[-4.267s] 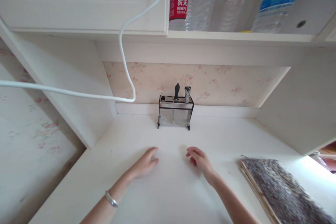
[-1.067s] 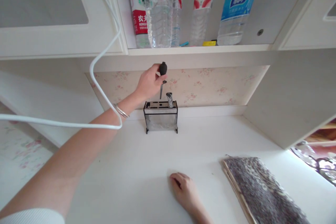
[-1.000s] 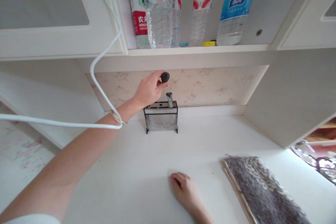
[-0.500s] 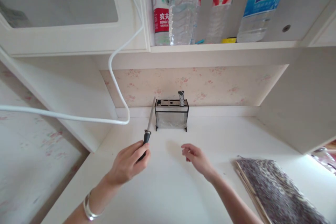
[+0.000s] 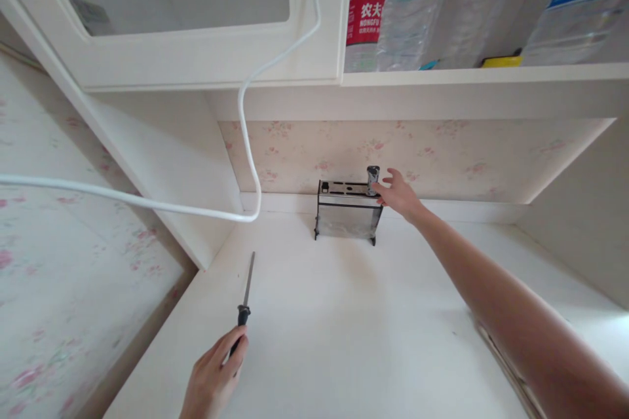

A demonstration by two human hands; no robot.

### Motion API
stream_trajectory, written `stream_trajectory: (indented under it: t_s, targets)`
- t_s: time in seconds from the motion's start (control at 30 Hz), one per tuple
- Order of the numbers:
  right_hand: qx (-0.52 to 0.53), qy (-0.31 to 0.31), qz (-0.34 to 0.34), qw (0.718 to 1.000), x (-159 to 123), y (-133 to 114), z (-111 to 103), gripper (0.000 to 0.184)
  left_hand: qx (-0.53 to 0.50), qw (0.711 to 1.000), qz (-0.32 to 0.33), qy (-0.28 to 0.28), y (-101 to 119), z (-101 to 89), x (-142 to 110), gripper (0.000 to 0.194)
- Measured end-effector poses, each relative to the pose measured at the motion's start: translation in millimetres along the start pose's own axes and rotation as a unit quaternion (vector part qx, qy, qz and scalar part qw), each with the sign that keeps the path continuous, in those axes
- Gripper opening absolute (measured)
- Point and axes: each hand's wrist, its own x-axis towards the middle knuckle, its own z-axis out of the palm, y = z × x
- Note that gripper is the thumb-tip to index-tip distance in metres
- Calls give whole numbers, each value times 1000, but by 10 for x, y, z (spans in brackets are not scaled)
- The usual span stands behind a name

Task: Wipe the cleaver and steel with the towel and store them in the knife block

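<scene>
My left hand is wrapped around the black handle of a honing steel, whose thin grey rod points up and away over the white surface. My right hand is at the right end of a knife block with a dark slotted top and see-through sides. Its fingers are spread beside a patterned handle standing upright in that top. The thumb side overlaps the handle; whether it touches, I cannot tell. Other slots show in the block's top.
The knife block stands on a white surface against a flowered wall. A white cable hangs at the left in front of a cabinet. Plastic bottles stand on the shelf above. A flat item's edge lies under my right forearm.
My right hand has reached forward to the upright handle and its fingers have spread. My left hand has drawn the honing steel back, away from the block. The view has shifted left.
</scene>
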Motion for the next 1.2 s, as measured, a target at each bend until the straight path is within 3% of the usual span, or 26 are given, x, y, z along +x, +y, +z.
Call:
stream_trajectory:
  t_s: [0.2, 0.43, 0.6, 0.8, 1.0, 1.2]
  targets:
    - [-37, -56, 10, 998, 64, -25, 75, 68, -26, 998, -52, 10, -15, -45, -174, 48]
    - [-11, -77, -8, 997, 145, -53, 125, 27, -81, 990, -115, -18, 36, -84, -188, 56]
    - [41, -72, -39, 996, 277, -262, -136, 22, -69, 990, -103, -63, -113, 10, -335, 44]
    - [106, -38, -100, 989, 355, -778, -641, 17, -64, 987, -108, -99, -186, 110, -375, 42]
    - [116, 27, -209, 970, 121, -1146, -861, 19, -65, 988, -119, -80, -234, 135, -404, 41]
    - [-37, 50, -333, 941, -477, -1073, -630, 30, -37, 989, -119, -75, -235, 146, -414, 40]
